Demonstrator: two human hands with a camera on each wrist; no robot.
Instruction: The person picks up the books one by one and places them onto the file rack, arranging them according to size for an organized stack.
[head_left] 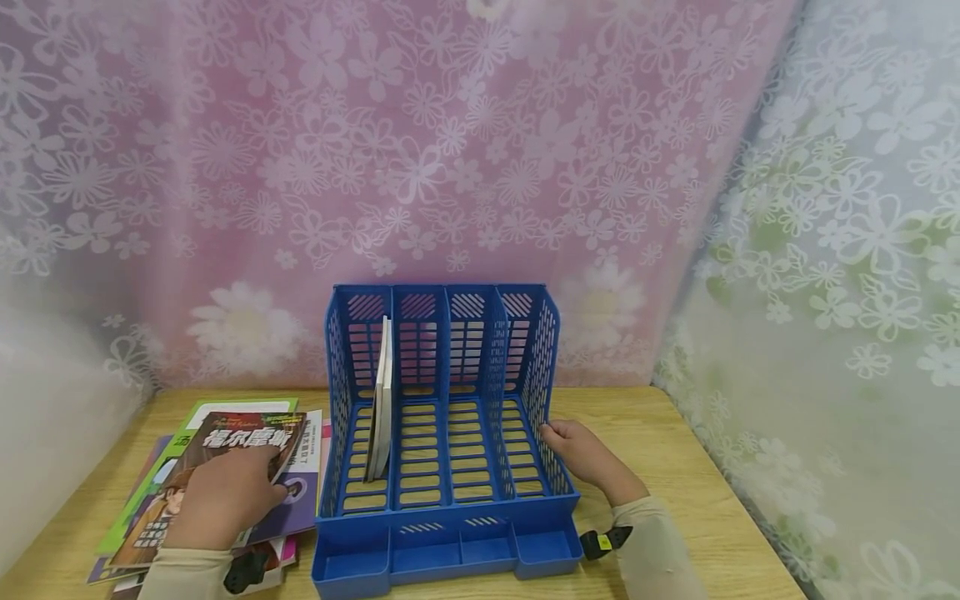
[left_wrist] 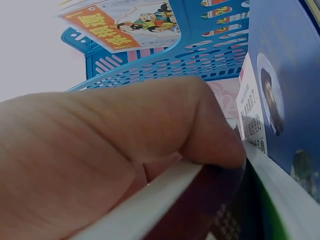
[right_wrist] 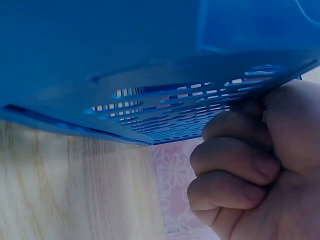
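My left hand (head_left: 225, 498) lies over the pile at the left and grips the top book, one with a brown cover (head_left: 217, 429) and white lettering. In the left wrist view the thumb (left_wrist: 165, 117) bends over that book's edge. A purple and white book (head_left: 288, 504) lies just under it. In the middle stands a blue file rack (head_left: 447, 517) with upright dividers. Thin books (head_left: 382, 408) stand on edge in its left slot, leaning on the divider. My right hand (head_left: 588, 454) pinches the rack's right side wall (right_wrist: 175, 115), fingers curled.
More books, one with a green cover (head_left: 120, 533), lie beneath the brown one. Small open trays (head_left: 487, 550) run along the rack's front. The wooden table (head_left: 675, 475) meets a pink flowered curtain (head_left: 450, 167) behind and a pale one (head_left: 847, 333) at the right.
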